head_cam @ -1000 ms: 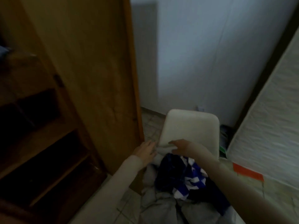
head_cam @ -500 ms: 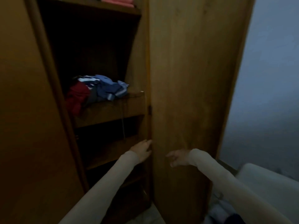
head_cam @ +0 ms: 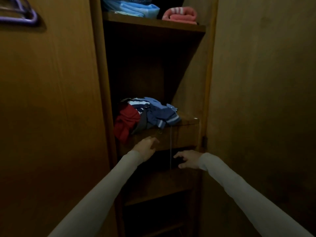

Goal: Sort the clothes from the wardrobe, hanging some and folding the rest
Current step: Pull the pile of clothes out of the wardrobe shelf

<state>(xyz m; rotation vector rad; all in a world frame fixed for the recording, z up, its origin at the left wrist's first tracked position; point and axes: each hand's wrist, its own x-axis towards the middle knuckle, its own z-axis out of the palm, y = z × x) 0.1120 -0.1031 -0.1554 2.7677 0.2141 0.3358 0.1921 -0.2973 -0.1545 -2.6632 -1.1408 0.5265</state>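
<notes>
A crumpled heap of clothes lies on the middle shelf (head_cam: 186, 121) of the open wooden wardrobe: a red garment (head_cam: 126, 122) hanging over the left edge, blue and striped pieces (head_cam: 159, 111) beside it. My left hand (head_cam: 146, 147) reaches up with loose fingers just below the red garment, in front of the shelf's front board, holding nothing. My right hand (head_cam: 186, 159) hovers lower and to the right, fingers spread and empty, in front of the dark gap under the shelf. A thin cord (head_cam: 170, 147) hangs from the heap between my hands.
The upper shelf (head_cam: 153, 23) carries folded blue cloth (head_cam: 138, 9) and a rolled pink towel (head_cam: 180, 15). Purple hangers (head_cam: 20, 12) show at the top left on the closed door (head_cam: 51, 100). The open door (head_cam: 263, 100) stands on the right. Lower shelves are dark.
My view swung from the chair with its pile of clothes to the wardrobe interior. Both hands left the chair's clothes and rose toward the middle shelf, empty.
</notes>
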